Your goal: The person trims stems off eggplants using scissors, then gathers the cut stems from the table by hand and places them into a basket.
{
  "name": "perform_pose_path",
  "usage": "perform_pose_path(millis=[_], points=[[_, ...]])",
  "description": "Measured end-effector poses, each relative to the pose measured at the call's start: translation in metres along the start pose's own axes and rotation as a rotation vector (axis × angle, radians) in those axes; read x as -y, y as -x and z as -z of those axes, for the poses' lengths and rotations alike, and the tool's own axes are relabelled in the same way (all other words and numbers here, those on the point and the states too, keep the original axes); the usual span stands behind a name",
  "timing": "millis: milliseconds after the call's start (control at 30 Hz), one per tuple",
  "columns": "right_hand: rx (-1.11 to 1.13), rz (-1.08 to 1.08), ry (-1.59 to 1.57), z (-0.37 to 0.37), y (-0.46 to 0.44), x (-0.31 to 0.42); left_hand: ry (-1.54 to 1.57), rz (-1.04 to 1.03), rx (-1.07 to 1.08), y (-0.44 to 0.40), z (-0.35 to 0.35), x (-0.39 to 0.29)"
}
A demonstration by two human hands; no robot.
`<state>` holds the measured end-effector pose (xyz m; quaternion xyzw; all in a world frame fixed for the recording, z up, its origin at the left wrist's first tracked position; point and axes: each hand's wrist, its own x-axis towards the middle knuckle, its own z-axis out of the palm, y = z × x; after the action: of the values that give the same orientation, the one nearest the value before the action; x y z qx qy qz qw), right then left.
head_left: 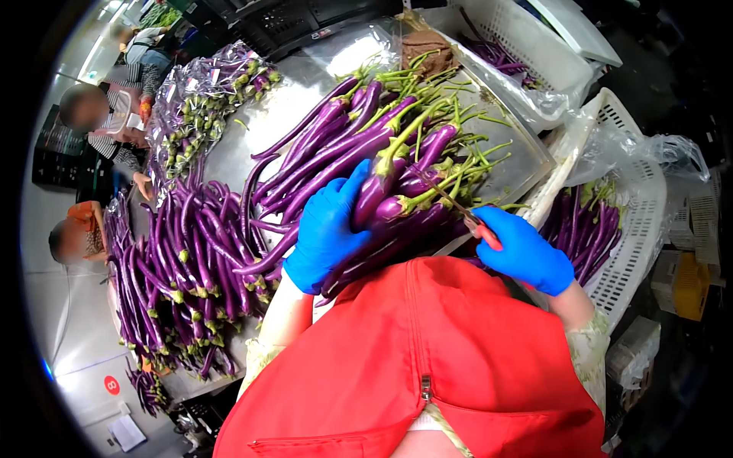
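Note:
In the head view my left hand, in a blue glove, is closed around a long purple eggplant with its green stem up. My right hand, also blue-gloved, grips a knife by its red handle. The narrow blade points up and left, beside the eggplant stems. A pile of loose eggplants lies on the metal table beyond my hands, their long stems toward the right.
Trimmed eggplants are heaped at left, with plastic-bagged ones behind. White crates at right hold more eggplants. A brown cloth-like lump lies at the back. Several people stand across the table at left.

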<state>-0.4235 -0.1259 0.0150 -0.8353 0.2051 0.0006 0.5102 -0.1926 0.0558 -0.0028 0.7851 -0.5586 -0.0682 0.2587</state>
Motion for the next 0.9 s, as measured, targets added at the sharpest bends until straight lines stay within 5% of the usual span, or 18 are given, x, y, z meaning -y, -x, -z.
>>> perform_pose_path(millis=[233, 433, 533, 600, 667, 733, 900], points=[[0.066, 0.006, -0.024, -0.009, -0.020, -0.007, -0.116, -0.040, 0.100, 0.002, -0.014, -0.014], [-0.105, 0.131, -0.152, -0.033, -0.032, -0.027, -0.128, -0.005, 0.109, 0.003, -0.012, -0.013], [-0.179, 0.068, -0.160, -0.032, -0.032, -0.028, -0.001, 0.012, 0.050, 0.003, -0.014, -0.001], [-0.144, 0.071, -0.560, -0.032, -0.024, -0.019, 0.107, 0.150, 0.030, 0.002, -0.004, 0.003], [-0.023, 0.218, -0.464, -0.034, -0.018, -0.030, 0.267, 0.156, -0.132, 0.003, -0.003, 0.016], [0.075, 0.073, -0.511, -0.051, -0.014, -0.047, 0.531, 0.345, -0.129, 0.000, 0.003, 0.016], [0.148, 0.117, -0.530, -0.059, -0.030, -0.046, 0.511, 0.297, -0.137, -0.002, 0.002, 0.016]])
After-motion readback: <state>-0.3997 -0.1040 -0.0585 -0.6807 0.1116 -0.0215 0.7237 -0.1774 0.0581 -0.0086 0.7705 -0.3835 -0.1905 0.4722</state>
